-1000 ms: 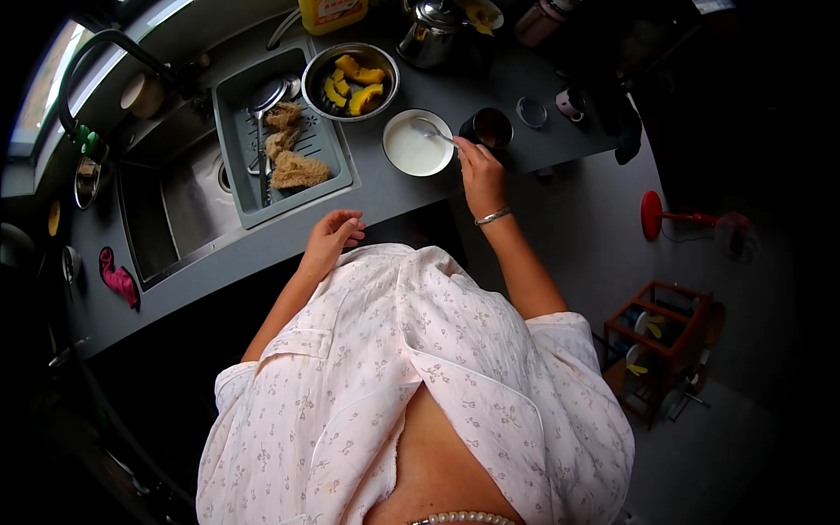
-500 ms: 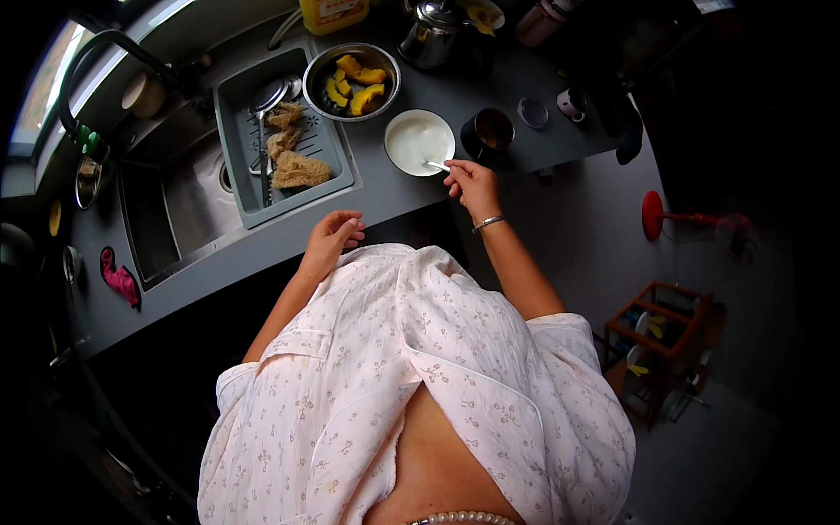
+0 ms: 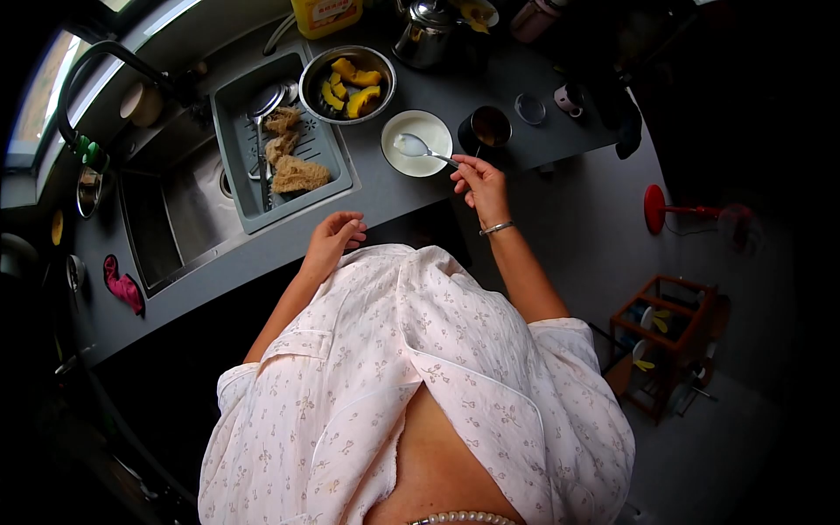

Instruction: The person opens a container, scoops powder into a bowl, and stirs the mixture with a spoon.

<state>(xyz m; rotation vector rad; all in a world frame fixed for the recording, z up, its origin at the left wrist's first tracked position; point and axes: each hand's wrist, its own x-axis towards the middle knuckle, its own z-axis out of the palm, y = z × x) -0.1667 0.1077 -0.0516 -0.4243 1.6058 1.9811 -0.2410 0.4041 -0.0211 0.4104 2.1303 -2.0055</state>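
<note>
My right hand (image 3: 483,191) grips the handle of a metal spoon (image 3: 426,152) between thumb and fingers. The spoon's head, with some white stuff in it, is above a white bowl (image 3: 449,131) of white, milky liquid. My left hand (image 3: 338,236) hangs at the counter's front edge, holding nothing, its fingers loosely bent and apart. Right of the bowl stands a dark cup (image 3: 474,145) with dark contents. Behind the bowl, a metal basin (image 3: 389,87) holds several yellow pumpkin pieces (image 3: 362,101).
A grey drain tray (image 3: 229,166) with brown scrubbing pads (image 3: 299,175) and metal ladles lies beside the sink (image 3: 188,210). A kettle (image 3: 423,44) and yellow jug (image 3: 325,16) stand behind. A clear lid (image 3: 530,108) and small pink cup (image 3: 569,101) are to the right.
My right hand has drawn slightly right and down; the spoon, earlier dipped in the white liquid, now shows its head above it. My left hand stays put.
</note>
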